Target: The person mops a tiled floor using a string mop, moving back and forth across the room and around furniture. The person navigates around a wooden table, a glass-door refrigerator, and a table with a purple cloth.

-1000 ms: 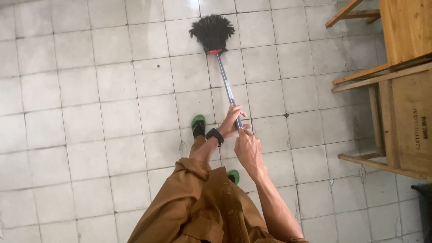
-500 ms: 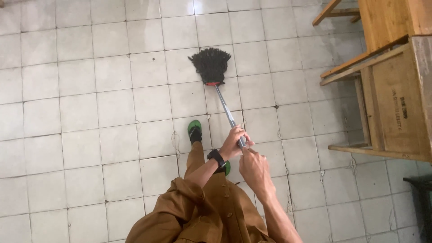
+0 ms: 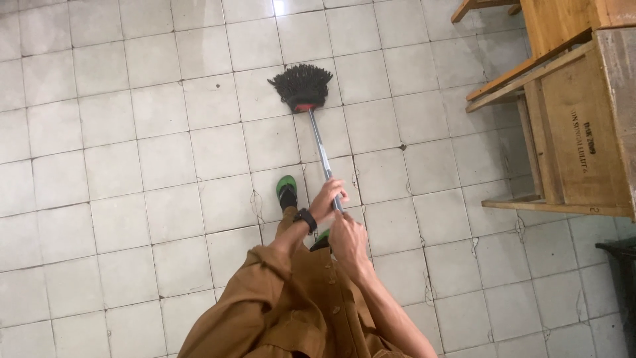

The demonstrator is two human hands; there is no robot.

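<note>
Head view, looking straight down: a person in brown clothing is gripping the silver metal handle of a broom with both hands. The left hand, with a black watch on its wrist, is closing around the handle higher along the shaft; the right hand is wrapping the handle just behind it, the two hands nearly touching. The handle is running away from the body to a dark fan-shaped bristle head with a red collar, which is resting on the pale square-tiled floor well ahead of the feet. A green-soled sandal with a dark sock is standing just left of the shaft; the other foot is largely hidden under the hands. At the right edge, wooden furniture of yellow-brown planks is occupying the floor, its lower rail lying level with the hands but well apart from the handle. A dark object is showing at the lower right edge, too cropped to identify. Leftward and forward of the bristle head, tiles are lying open.
</note>
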